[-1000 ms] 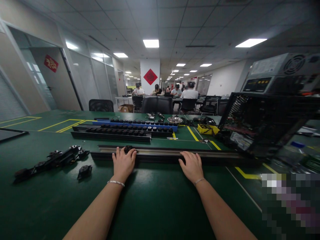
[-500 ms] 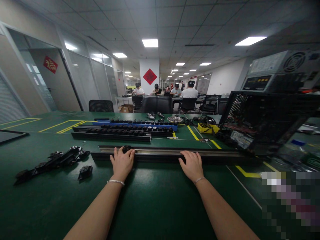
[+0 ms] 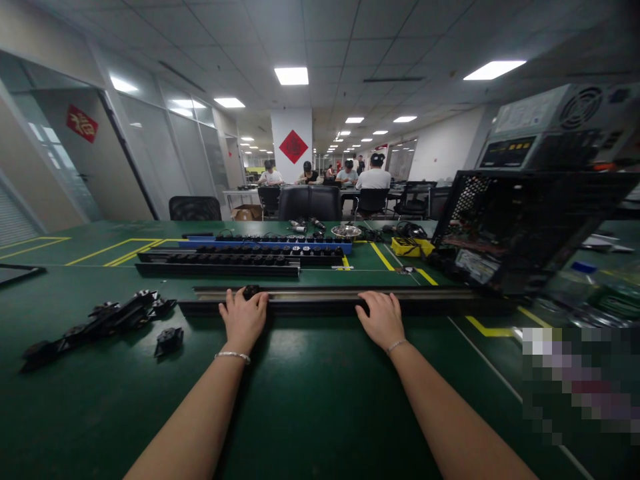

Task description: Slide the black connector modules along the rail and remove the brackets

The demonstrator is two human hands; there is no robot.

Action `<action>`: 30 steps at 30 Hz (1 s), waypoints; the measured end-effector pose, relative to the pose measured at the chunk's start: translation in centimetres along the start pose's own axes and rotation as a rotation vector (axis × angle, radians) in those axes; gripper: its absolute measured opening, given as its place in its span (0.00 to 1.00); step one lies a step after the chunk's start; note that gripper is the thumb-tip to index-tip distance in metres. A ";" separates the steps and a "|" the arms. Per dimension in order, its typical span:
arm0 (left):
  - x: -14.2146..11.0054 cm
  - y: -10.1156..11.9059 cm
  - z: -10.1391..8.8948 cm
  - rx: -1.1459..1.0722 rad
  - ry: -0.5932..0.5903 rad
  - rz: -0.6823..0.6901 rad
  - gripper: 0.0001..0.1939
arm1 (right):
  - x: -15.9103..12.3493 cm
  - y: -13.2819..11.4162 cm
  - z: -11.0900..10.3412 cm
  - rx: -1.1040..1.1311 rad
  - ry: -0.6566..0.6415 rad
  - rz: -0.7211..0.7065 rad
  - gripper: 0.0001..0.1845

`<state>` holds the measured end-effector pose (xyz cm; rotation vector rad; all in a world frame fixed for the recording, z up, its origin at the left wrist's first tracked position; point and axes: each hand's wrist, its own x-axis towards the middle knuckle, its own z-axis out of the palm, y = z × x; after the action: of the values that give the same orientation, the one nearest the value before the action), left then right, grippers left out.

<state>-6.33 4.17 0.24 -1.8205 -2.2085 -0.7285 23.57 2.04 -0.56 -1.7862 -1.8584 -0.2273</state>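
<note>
A long black rail [image 3: 320,301] lies across the green table [image 3: 310,400] in front of me. My left hand [image 3: 243,320] rests on its near edge, fingers curled over a small black round part [image 3: 251,291] seated in the rail. Further right, my right hand [image 3: 382,319] lies on the same rail with fingers bent over its edge. Both wrists wear thin bracelets.
Loose black parts [image 3: 100,320] lie at the left. Behind the rail are more black and blue rails [image 3: 240,257] with parts in them, a metal bowl [image 3: 345,231] and a yellow box [image 3: 411,247]. An open computer case [image 3: 525,227] stands at the right. People sit at far tables.
My hands stay on the rail; the left fingers have shifted slightly round the black part. The view has tilted up and a little to the right.
</note>
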 end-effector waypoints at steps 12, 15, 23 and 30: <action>0.2 -0.1 0.1 -0.024 -0.033 -0.021 0.26 | -0.1 0.0 0.2 0.015 0.058 -0.014 0.16; 0.2 -0.3 0.2 -0.023 -0.045 -0.011 0.26 | 0.0 -0.1 0.1 0.027 0.056 -0.002 0.16; 0.4 -0.7 -0.2 0.009 -0.050 -0.020 0.25 | 0.1 0.1 0.2 0.036 0.056 0.000 0.16; 1.5 -3.1 -1.1 0.046 -0.046 -0.121 0.28 | 0.1 0.0 0.1 0.077 0.057 0.013 0.14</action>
<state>-9.87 4.56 1.11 -1.7107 -2.3619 -0.6587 23.50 2.21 -0.60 -1.7215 -1.7913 -0.1975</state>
